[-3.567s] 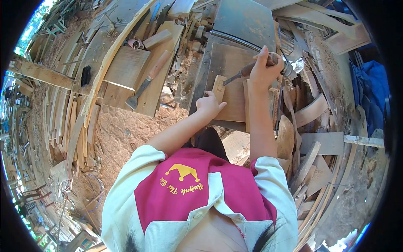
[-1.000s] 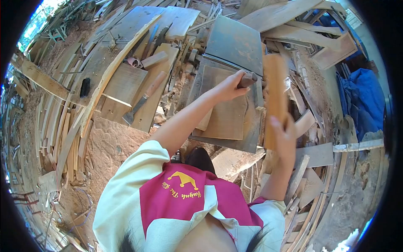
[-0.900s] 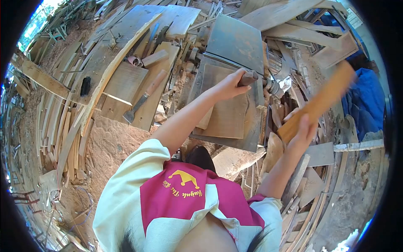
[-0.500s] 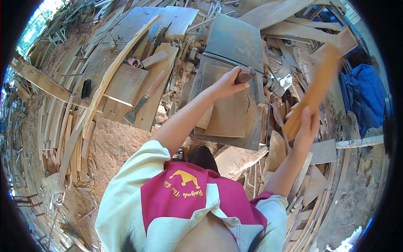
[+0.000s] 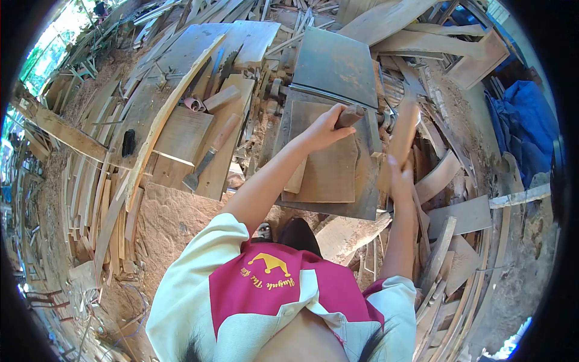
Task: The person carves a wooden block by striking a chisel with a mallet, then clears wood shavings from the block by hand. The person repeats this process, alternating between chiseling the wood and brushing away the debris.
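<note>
My left hand (image 5: 321, 131) is closed around a dark wooden chisel handle (image 5: 350, 115), its butt end facing up toward me. Whatever blade it has is hidden. Below that hand lies a flat square board (image 5: 329, 178), with a narrow wood strip (image 5: 295, 178) at its left edge. My right hand (image 5: 400, 176) grips a thick, club-like wooden mallet (image 5: 404, 130), raised just right of the handle and apart from it; it is blurred by motion. A wooden-handled chisel (image 5: 211, 151) with a wide flat blade lies on a plank to the left.
The board rests on a metal machine table (image 5: 367, 204), with a metal plate (image 5: 335, 63) behind it. A wood block (image 5: 223, 98) and a dark object (image 5: 128, 143) lie left. Offcuts crowd both sides, sawdust (image 5: 172, 223) covers the ground, and a blue tarp (image 5: 525, 127) hangs right.
The mallet in my right hand has swung left and inward, closer to the chisel handle. My left hand keeps its grip in nearly the same place. The view has shifted slightly.
</note>
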Tool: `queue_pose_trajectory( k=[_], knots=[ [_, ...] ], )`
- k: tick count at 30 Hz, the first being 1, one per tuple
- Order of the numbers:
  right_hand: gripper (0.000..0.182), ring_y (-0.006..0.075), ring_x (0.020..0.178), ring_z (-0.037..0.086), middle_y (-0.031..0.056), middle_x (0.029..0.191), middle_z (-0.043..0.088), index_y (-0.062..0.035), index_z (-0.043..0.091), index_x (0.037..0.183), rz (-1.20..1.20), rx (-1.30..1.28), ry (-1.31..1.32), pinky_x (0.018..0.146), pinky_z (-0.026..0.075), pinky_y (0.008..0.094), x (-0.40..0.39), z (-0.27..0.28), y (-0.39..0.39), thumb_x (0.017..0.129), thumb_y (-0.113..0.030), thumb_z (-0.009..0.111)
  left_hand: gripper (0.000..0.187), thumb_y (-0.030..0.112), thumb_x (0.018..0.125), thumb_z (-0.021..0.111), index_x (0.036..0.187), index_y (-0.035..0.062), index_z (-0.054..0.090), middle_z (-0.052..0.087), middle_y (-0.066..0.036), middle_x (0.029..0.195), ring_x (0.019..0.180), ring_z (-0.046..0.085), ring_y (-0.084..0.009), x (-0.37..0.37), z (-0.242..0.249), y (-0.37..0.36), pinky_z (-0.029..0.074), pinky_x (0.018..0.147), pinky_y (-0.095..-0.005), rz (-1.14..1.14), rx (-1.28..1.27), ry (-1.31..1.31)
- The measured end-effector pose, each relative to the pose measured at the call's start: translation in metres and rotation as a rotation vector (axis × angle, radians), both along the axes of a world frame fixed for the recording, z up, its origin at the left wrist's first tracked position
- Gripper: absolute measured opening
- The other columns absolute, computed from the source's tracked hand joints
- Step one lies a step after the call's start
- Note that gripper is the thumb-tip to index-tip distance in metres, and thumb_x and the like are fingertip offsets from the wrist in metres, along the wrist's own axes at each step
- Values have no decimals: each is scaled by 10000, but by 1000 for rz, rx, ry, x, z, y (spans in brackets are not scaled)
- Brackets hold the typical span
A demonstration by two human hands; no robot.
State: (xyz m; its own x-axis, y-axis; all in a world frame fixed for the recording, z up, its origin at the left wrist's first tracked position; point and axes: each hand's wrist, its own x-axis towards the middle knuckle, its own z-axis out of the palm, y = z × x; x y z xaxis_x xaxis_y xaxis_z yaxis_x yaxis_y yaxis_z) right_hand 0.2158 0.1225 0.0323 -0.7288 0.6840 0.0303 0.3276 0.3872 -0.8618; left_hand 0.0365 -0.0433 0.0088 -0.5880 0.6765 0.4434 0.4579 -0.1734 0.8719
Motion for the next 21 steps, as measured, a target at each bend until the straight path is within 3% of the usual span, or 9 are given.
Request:
queue_pose_trajectory(
  k=[3, 5, 8, 12, 14, 16, 18, 21],
  knots=[
    [562, 337, 938, 574, 234, 952, 591, 68, 516, 1022, -25, 252, -490, 821, 430, 403, -5, -50, -3, 764, -427, 586, 359, 208, 792, 649, 1008, 25, 428, 487, -56, 814, 727, 439, -121, 2, -2, 4, 397, 656, -270, 2, 55, 23],
    [589, 359, 986, 542, 250, 1052, 550, 75, 502, 1031, 40, 433, -731, 838, 434, 414, -5, -78, -20, 760, -442, 575, 352, 201, 790, 650, 1003, 25, 432, 487, -55, 813, 731, 437, -124, 1, 0, 3, 393, 664, -270, -1, 41, 2],
    [616, 356, 1079, 481, 256, 1181, 464, 74, 472, 1072, 19, 419, -765, 862, 430, 412, 2, -124, -35, 758, -446, 576, 348, 196, 790, 650, 1003, 26, 433, 482, -52, 802, 723, 428, -125, -2, -7, 5, 389, 662, -268, 4, 46, -2],
    [675, 357, 1191, 369, 265, 1299, 331, 59, 421, 1157, 12, 357, -749, 913, 395, 417, 4, -132, -40, 769, -475, 562, 343, 194, 791, 648, 1000, 26, 435, 482, -51, 795, 730, 430, -125, 1, -4, 5, 389, 668, -265, 29, 25, 28],
    [752, 365, 1241, 295, 276, 1336, 266, 49, 324, 1265, -5, 457, -645, 980, 321, 437, 1, -128, -39, 779, -474, 562, 349, 193, 788, 650, 1008, 25, 438, 485, -56, 800, 740, 434, -131, 2, -3, 8, 391, 673, -269, 1, 42, -10],
    [844, 387, 1265, 240, 275, 1369, 204, 32, 171, 1346, -12, 568, -209, 1023, 249, 448, -7, -126, -34, 784, -448, 579, 352, 187, 787, 650, 1016, 23, 438, 486, -58, 805, 743, 434, -132, 6, -1, 10, 392, 675, -269, -2, 16, -13],
    [902, 403, 1266, 229, 271, 1372, 205, 32, 91, 1361, -1, 486, 133, 1034, 220, 440, -21, -94, -32, 773, -406, 616, 356, 181, 786, 650, 1024, 22, 439, 486, -60, 810, 746, 435, -133, 6, -1, 11, 392, 676, -269, -5, -13, -11],
    [899, 375, 1272, 241, 255, 1382, 202, 36, 85, 1361, 73, 482, 322, 1037, 213, 418, -38, -35, -36, 774, -375, 629, 358, 166, 786, 646, 1039, 20, 439, 500, -69, 840, 760, 446, -131, 6, -2, 13, 397, 683, -270, -1, 19, 38]
  ],
)
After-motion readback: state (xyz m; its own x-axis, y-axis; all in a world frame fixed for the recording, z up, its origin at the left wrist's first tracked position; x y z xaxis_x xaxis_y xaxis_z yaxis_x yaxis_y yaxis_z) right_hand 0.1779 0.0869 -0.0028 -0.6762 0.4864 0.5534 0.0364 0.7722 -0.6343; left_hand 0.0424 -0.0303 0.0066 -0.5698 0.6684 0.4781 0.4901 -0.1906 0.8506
